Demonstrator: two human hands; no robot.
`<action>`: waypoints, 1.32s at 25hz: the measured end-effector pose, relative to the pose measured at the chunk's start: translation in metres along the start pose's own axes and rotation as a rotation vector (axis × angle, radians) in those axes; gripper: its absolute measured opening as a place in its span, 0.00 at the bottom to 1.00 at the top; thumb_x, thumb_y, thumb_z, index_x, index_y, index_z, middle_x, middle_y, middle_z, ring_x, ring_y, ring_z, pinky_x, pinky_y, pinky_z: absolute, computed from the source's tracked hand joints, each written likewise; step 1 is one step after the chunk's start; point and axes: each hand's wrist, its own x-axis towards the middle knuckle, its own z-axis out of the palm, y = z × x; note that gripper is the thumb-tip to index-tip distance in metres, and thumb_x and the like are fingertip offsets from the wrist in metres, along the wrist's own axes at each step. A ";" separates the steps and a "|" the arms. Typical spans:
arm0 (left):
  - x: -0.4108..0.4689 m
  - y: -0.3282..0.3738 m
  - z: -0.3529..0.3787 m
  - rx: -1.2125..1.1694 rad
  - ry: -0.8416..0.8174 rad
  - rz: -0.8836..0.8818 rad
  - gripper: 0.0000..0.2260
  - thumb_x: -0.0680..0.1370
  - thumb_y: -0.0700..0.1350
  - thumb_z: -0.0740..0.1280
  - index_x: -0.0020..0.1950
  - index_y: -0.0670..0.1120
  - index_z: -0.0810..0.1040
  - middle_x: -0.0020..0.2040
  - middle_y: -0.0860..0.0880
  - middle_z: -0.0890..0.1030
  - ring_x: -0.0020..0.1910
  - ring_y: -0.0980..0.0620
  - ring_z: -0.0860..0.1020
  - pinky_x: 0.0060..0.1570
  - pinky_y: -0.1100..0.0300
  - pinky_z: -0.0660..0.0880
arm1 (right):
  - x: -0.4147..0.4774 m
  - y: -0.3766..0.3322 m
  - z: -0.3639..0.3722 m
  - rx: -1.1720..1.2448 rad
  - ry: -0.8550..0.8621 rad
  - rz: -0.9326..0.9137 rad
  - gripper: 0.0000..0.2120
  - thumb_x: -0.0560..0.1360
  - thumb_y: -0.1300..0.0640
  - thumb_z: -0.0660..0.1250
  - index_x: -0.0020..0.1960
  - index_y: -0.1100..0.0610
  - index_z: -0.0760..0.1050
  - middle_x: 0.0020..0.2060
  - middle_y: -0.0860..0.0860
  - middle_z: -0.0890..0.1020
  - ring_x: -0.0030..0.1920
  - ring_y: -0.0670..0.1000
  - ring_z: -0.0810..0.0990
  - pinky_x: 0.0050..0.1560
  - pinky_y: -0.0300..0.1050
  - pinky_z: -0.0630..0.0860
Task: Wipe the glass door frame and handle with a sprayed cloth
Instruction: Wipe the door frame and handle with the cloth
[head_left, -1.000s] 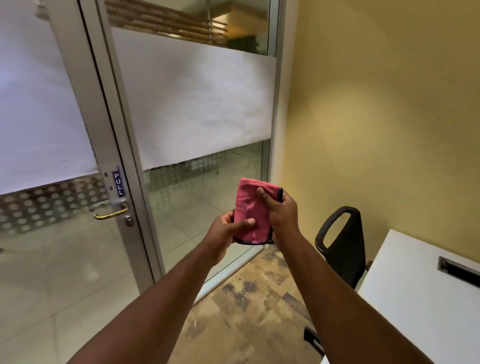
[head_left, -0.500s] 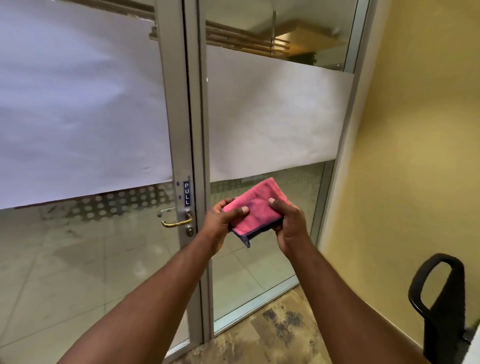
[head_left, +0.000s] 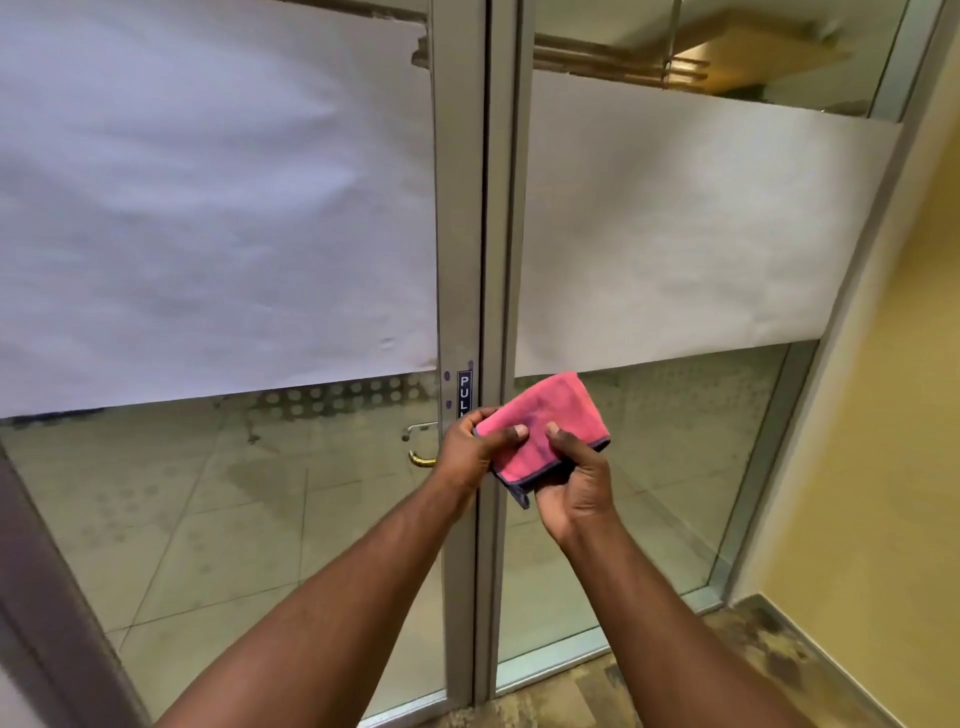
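A folded pink cloth (head_left: 540, 423) with a dark blue edge is held in both hands in front of the glass door. My left hand (head_left: 470, 449) grips its left side with the thumb on top. My right hand (head_left: 574, 480) holds its lower right side from below. The grey metal door frame (head_left: 460, 208) runs upright right behind the hands. A brass handle (head_left: 420, 457) curves out just left of my left hand, partly hidden by it. A blue PULL label (head_left: 464, 392) sits on the frame above.
White paper sheets (head_left: 208, 208) cover the upper glass on the door and on the fixed pane (head_left: 701, 234) to the right. A yellow wall (head_left: 893, 441) stands at the right. Patterned brown floor (head_left: 727, 670) lies below; tiled floor shows through the glass.
The view has swung right-to-left and moved closer, so the door frame now stands centred behind my hands. The chair and table have left view. Both hands still hold the cloth, now folded flatter.
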 end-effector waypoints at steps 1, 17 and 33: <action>0.010 -0.003 -0.002 0.053 0.034 0.028 0.13 0.73 0.41 0.79 0.55 0.49 0.82 0.46 0.50 0.88 0.41 0.54 0.86 0.31 0.65 0.78 | 0.012 0.006 0.000 -0.008 0.009 0.013 0.22 0.67 0.65 0.72 0.61 0.64 0.79 0.48 0.59 0.86 0.47 0.59 0.86 0.49 0.56 0.83; 0.198 -0.017 -0.084 1.604 0.208 0.473 0.31 0.85 0.61 0.54 0.85 0.52 0.52 0.86 0.51 0.44 0.84 0.53 0.38 0.81 0.54 0.41 | 0.209 0.078 -0.062 -0.538 0.226 0.121 0.17 0.78 0.63 0.69 0.66 0.59 0.78 0.57 0.61 0.83 0.59 0.64 0.81 0.54 0.58 0.81; 0.329 -0.007 -0.129 1.891 0.178 1.049 0.30 0.87 0.54 0.52 0.86 0.44 0.48 0.86 0.43 0.45 0.85 0.45 0.43 0.82 0.48 0.39 | 0.276 0.129 -0.034 -1.333 0.054 -0.655 0.27 0.74 0.68 0.73 0.72 0.61 0.75 0.52 0.55 0.72 0.49 0.53 0.74 0.47 0.34 0.77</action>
